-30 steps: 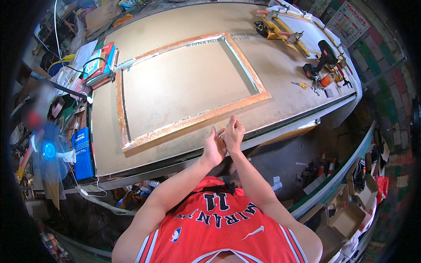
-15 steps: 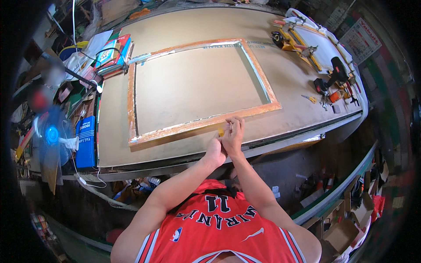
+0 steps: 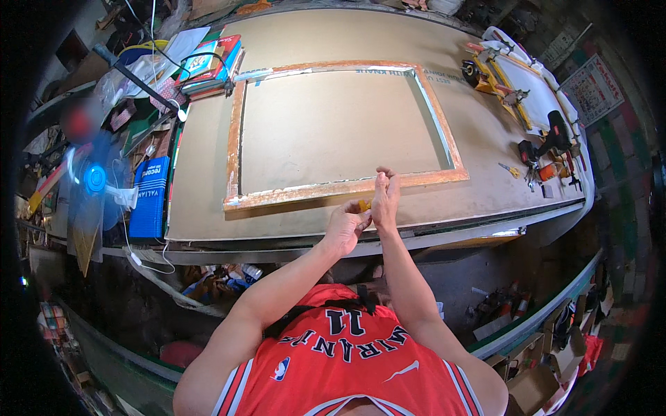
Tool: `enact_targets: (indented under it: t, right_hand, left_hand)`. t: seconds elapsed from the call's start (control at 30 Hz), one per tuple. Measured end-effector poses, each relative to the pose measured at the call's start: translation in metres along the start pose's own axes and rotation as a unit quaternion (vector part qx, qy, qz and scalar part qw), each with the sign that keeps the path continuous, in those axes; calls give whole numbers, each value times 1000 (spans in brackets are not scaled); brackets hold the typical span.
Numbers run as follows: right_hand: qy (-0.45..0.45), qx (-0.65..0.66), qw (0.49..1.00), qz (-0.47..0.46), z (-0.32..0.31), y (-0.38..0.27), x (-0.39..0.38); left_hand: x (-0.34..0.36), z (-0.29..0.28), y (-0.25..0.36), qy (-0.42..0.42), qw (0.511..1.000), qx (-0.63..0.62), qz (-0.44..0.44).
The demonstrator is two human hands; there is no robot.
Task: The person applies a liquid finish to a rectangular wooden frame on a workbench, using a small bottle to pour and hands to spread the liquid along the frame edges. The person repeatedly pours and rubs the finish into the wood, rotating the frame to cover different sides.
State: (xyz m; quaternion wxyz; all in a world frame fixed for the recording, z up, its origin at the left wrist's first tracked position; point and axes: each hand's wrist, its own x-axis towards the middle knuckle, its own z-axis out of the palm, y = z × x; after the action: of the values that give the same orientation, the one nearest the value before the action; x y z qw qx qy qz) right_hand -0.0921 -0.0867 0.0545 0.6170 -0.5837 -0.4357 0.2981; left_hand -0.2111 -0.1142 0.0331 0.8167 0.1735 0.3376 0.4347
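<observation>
Closely paired, the left hand (image 3: 347, 227) pinches a small yellow piece (image 3: 364, 205) between thumb and fingers beside the upright right hand (image 3: 386, 202), whose own hold cannot be told. Just beyond them on the table (image 3: 333, 35) lies a worn wooden frame (image 3: 312, 192), long axis running left to right, its near side closest to the right fingertips.

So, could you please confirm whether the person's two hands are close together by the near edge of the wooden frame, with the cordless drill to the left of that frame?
Not quite: the head view shows the cordless drill to the right of the wooden frame, not the left. The left hand and right hand are close together by its near edge.
</observation>
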Motion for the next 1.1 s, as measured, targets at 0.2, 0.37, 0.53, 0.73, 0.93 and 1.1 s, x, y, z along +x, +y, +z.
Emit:
enact_targets:
  t: [0.2,0.37,0.53,0.73,0.93,1.1]
  right_hand:
    - [-105,-29,994,20,-17,7,-9]
    - [-170,-27,977,-124,-14,1,-41]
    - [-77,-52,993,-76,-20,12,-29]
    - [-67,62,995,35,-60,8,-4]
    - [-48,232,955,176,-108,24,5]
    - [-125,137,977,106,-92,24,-21]
  left_hand:
    - [-22,19,21,38,997,-73,9]
    - [5,-7,6,-18,987,-161,-24]
    - [-11,34,-18,16,999,-35,0]
    - [-7,30,-28,-63,985,156,42]
    - [-13,45,-19,23,996,-82,11]
    - [-6,44,-35,55,996,-67,-22]
